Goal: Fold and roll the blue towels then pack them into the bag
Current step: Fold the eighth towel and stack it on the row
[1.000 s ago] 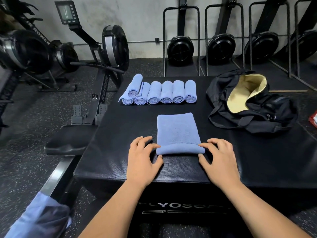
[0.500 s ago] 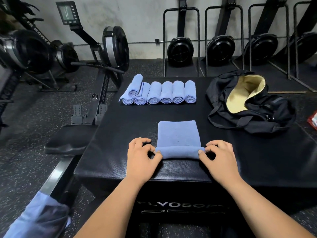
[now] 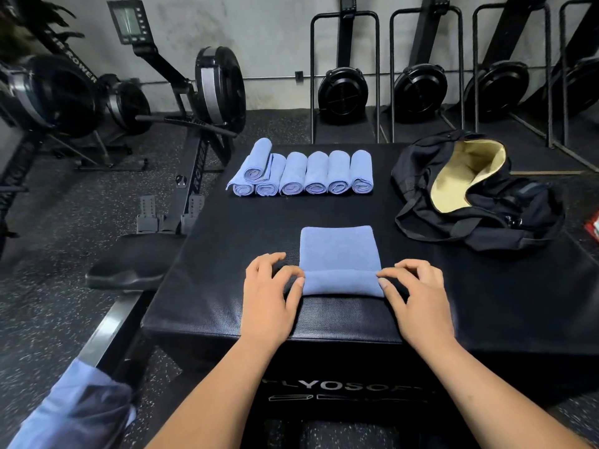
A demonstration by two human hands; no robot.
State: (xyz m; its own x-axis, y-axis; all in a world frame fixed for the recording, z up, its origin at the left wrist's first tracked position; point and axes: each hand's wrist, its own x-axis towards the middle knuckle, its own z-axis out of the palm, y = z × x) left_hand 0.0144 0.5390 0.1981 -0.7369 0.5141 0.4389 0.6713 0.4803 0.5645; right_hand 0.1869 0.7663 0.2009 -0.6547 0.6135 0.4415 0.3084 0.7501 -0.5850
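Note:
A folded blue towel [image 3: 339, 251] lies flat near the front of the black padded box [image 3: 486, 286]. Its near end is turned into a short roll. My left hand [image 3: 270, 293] pinches the roll's left end with curled fingers. My right hand [image 3: 416, 294] pinches the right end the same way. Several rolled blue towels [image 3: 304, 173] lie side by side at the back of the box, one stacked on top at the left. A black bag [image 3: 479, 192] with a pale yellow lining sits open at the back right.
Rowing machines [image 3: 201, 102] stand on the speckled floor to the left and upright along the back wall. A black seat pad [image 3: 129, 264] sits beside the box's left edge. Blue cloth [image 3: 74, 413] hangs at the bottom left. A red item [image 3: 594, 226] shows at the right edge.
Both hands have rolled the towel's near end away from me, so the roll is thicker and the flat part shorter. The rolled towels and bag have not moved.

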